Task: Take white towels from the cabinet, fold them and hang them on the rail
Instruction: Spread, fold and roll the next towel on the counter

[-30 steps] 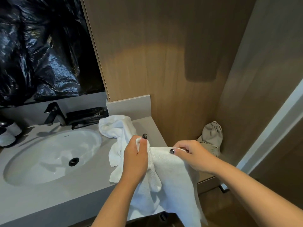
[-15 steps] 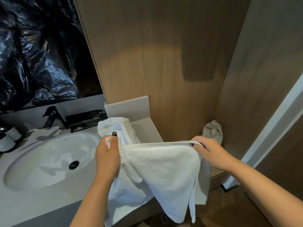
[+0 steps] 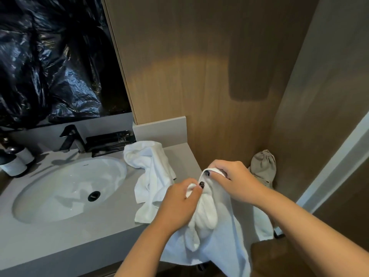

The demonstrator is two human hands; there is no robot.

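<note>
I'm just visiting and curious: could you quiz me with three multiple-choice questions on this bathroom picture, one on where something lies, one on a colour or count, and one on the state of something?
1. Where does the loose second towel lie?
A. In the basin
B. On the counter right of the sink
C. On the floor

2. What colour is the tap?
A. Black
B. Gold
C. White

3. What are the hands doing with the held towel?
A. Both grip its top edge, close together
B. Only one touches it
C. Both rest flat on the counter

Answers:
1 B: it sits crumpled on the grey counter, beside the sink.
2 A: the tap is dark black against the grey backsplash.
3 A: the left hand and the right hand each pinch the towel's top, thumbs nearly touching, cloth hanging below.
</note>
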